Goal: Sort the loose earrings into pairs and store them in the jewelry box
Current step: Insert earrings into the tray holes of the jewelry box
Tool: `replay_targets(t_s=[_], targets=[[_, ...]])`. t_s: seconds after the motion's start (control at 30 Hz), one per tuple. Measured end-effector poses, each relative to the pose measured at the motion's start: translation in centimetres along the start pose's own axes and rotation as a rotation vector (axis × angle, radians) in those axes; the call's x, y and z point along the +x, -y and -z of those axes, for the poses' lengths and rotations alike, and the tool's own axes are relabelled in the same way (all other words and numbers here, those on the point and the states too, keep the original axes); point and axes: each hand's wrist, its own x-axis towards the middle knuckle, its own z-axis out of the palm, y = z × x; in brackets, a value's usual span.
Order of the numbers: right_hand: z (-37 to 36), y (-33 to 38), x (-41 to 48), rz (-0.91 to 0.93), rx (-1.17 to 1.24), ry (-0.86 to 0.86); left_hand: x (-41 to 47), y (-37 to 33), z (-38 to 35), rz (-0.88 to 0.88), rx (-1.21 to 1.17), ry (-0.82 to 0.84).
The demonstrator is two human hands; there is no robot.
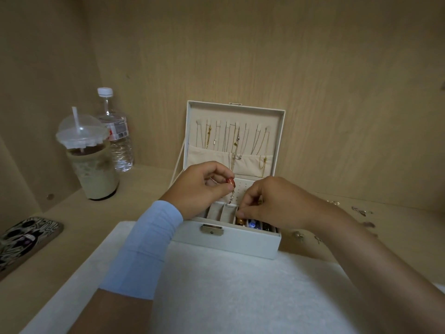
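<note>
Now | left hand [202, 186] pinches dangling earring [232, 195] over open jewelry box [240, 242] | right hand [272, 203] curled at near compartments, hold unclear | risk: loose pinch drops earring into a wrong, unmatched compartment.

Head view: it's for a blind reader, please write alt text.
A person's left hand pinches a dangling earring over an open white jewelry box while the right hand curls over its front compartments. Necklaces hang in the lid; loose earrings lie on the shelf to the right, an iced drink, water bottle and phone to the left.
</note>
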Motion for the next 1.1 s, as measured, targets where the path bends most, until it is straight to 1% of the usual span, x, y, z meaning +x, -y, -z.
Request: replay_targets(t_s=[0.17,0.33,0.43,0.5,0.63,0.8,0.97,1.1], targets=[[0.58,0.08,-0.26,0.052,0.073,0.003,-0.02,0.0,0.03,-0.004,0.007,-0.012],[0.34,0.64,-0.61,0.12,-0.125,-0.047,0.01,0.07,-0.08,-0.007,0.016,-0.003],[0.18,0.57,-0.58,0.142,-0.189,-0.089,-0.03,0.0,-0.11,-0.001,0.016,-0.001],[0.17,0.4,-0.48,0.137,-0.182,-0.099,-0.07,-0.06,-0.13,0.003,0.011,0.0],[0.17,0.24,-0.45,0.147,-0.096,-0.066,-0.12,-0.2,-0.18,0.003,0.018,0.004],[0.84,0.12,-0.42,0.168,-0.13,-0.156,-0.1,-0.08,-0.07,-0.001,0.017,-0.006],[0.39,0.28,-0.31,0.173,-0.16,-0.078,-0.17,-0.24,-0.21,-0.004,0.034,0.005],[0.5,0.33,-0.42,0.157,-0.074,0.054,-0.18,-0.29,-0.16,0.004,0.038,-0.004]])
